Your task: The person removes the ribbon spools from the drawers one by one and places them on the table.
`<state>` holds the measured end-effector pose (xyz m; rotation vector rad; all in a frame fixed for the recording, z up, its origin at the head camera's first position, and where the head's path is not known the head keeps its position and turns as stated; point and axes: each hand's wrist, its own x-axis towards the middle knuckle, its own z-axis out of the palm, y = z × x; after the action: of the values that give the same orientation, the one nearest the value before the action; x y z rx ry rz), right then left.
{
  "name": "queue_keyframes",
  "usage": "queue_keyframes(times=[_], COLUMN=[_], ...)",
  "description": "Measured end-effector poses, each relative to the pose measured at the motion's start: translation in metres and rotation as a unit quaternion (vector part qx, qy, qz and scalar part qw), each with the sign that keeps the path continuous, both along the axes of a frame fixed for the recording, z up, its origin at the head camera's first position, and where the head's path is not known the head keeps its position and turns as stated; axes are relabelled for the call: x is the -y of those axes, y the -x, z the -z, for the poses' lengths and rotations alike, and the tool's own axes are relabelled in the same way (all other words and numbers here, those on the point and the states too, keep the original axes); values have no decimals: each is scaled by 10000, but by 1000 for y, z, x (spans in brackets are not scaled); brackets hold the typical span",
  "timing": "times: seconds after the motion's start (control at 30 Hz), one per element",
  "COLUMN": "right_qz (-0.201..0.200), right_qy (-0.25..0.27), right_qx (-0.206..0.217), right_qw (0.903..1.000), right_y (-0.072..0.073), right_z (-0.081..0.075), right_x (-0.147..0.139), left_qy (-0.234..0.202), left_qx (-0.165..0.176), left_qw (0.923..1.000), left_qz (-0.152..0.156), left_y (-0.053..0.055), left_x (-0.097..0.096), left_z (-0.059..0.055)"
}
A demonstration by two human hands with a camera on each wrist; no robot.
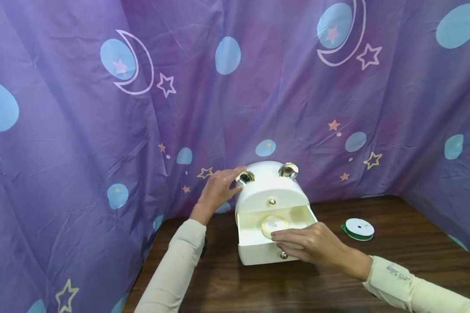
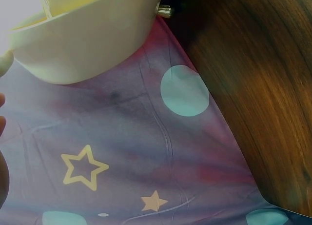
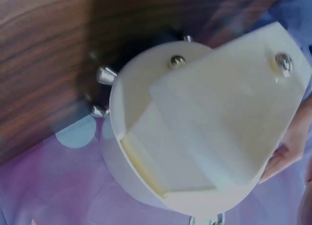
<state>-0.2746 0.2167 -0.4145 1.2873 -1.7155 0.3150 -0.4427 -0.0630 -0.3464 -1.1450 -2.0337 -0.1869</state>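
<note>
A white rounded drawer box (image 1: 272,193) with shiny gold ears stands on the table, its lower drawer (image 1: 258,253) pulled out. My left hand (image 1: 219,187) grips the left gold ear (image 1: 245,177), thumb and fingers on either side of it. In the open drawer lies a pale round spool (image 1: 275,223). My right hand (image 1: 317,245) reaches over the drawer front with straight fingers, fingertips right at the spool's near edge, thumb close to the drawer's knob (image 1: 283,255). The right wrist view shows the drawer front (image 3: 224,108) from outside, with left-hand fingers (image 3: 285,152) behind it.
A spool of green ribbon (image 1: 359,229) with a white face lies on the dark wooden table (image 1: 395,234), right of the box. Purple cloth (image 1: 203,108) with moons and stars hangs close behind the box and along the sides.
</note>
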Motion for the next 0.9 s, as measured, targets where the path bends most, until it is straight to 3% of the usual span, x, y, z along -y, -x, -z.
queue_keyframes(times=[0.1, 0.23, 0.4, 0.5, 0.6, 0.67, 0.77, 0.9], right_qz=[259, 823, 1606, 1790, 1920, 1946, 2003, 2093], right_qy=[129, 66, -221, -393, -660, -897, -1200, -1231], right_qx=[306, 1139, 2545, 3011, 3170, 3126, 2785, 2312], right_qw=[9991, 9901, 9534, 9358, 9264, 9254, 9316, 9421], right_y=[9, 24, 43, 54, 62, 65, 70, 79], right_z=[-7, -11, -14, -11, -5, 1, 8, 16], right_x=[-2, -5, -5, -5, -5, -3, -1, 0], left_qy=[23, 6, -77, -91, -65, -54, -84, -144], left_qx=[1, -4, -40, -9, 49, 71, 45, -82], left_qw=[10000, 10000, 9999, 9999, 9999, 9999, 9999, 9998], left_qz=[-31, -3, 75, 100, 114, 106, 118, 133], left_y=[0, 1, 2, 2, 3, 2, 1, 1], left_x=[0, 0, 0, -1, -3, -3, -2, 0], left_z=[-2, -2, 0, 1, 2, 3, 4, 1])
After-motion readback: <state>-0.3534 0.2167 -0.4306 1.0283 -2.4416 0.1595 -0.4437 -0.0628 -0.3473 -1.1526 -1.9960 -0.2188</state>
